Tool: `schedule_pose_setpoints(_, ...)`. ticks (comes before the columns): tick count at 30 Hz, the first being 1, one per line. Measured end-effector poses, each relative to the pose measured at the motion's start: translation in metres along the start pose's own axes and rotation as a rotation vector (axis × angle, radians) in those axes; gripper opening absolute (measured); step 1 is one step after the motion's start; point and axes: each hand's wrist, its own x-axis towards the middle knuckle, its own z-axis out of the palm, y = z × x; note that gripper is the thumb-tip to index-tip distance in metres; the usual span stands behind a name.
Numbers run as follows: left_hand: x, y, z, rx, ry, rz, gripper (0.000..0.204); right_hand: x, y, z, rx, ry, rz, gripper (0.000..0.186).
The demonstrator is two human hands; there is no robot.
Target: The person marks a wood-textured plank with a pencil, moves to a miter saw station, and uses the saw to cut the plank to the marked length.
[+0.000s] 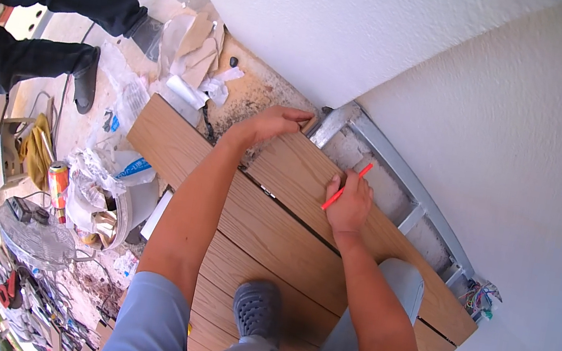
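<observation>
Fingers (pixel 334 183) wrapped around a red pencil (pixel 365 171), a worker's right hand (pixel 349 203) meets the outer edge of a wood-grain plank (pixel 292 174) at 1 o'clock. The left hand (pixel 268 127), half-curled at 12 o'clock, touches the plank's far end, its grip partly hidden. Should that hold slacken, the plank could slide along the metal frame (pixel 409 187). Toward 10 o'clock, plastic film (pixel 89 177) crowds a white bucket (pixel 140 205); farther, ochre cloth (pixel 39 154) drapes an open box (pixel 13 165).
</observation>
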Motion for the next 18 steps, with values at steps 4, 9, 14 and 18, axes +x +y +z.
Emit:
schedule_pose_setpoints(4,0.001,0.008,-0.001,-0.022,-0.037,-0.028,0.065,-0.001,0.005,0.001,0.009,-0.007,0.004,0.024)
schedule_pose_setpoints(9,0.001,0.006,-0.006,-0.092,-0.068,-0.025,0.066,0.000,0.004,0.000,-0.007,0.005,-0.011,0.023)
schedule_pose_setpoints(14,0.006,0.003,-0.012,-0.027,-0.075,-0.032,0.069,-0.001,0.002,0.001,-0.003,0.019,-0.023,0.023)
schedule_pose_setpoints(18,0.009,0.007,-0.011,-0.034,-0.084,-0.035,0.070,0.000,0.005,-0.001,-0.007,0.004,-0.015,0.024)
